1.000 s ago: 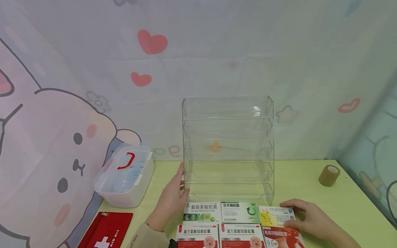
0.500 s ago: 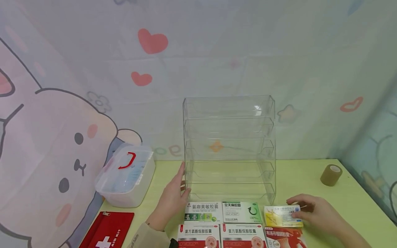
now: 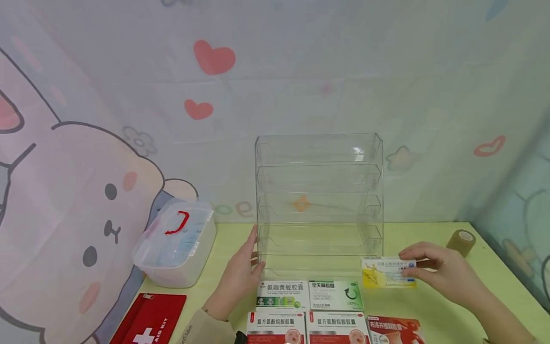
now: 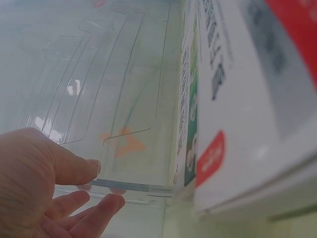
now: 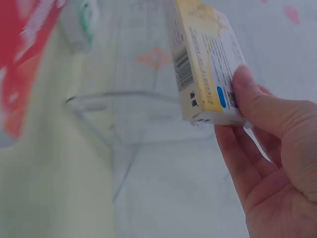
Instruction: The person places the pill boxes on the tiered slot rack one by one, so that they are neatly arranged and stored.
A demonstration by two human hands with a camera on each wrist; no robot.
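A clear acrylic tiered rack (image 3: 320,254) stands upright on the table. My left hand (image 3: 238,277) holds its left side panel; in the left wrist view the thumb (image 4: 74,166) lies on one face of the panel edge and the fingers behind it. My right hand (image 3: 442,272) pinches the right end of a white-and-yellow medicine box (image 3: 382,274), beside the rack's lower right corner. In the right wrist view that box (image 5: 210,69) is gripped between thumb and fingers, its barcode side showing.
In front of the rack lie two green-and-white medicine boxes (image 3: 281,295), two red-and-white ones (image 3: 275,322) and a red one (image 3: 395,329). A lidded plastic box (image 3: 180,258) and red first-aid pouch (image 3: 156,317) are at left, a brown tape roll (image 3: 460,242) at right.
My right hand has picked the white-and-yellow medicine box up from above the red box and carried it away from me, toward the rack. The left hand stays on the rack's side.
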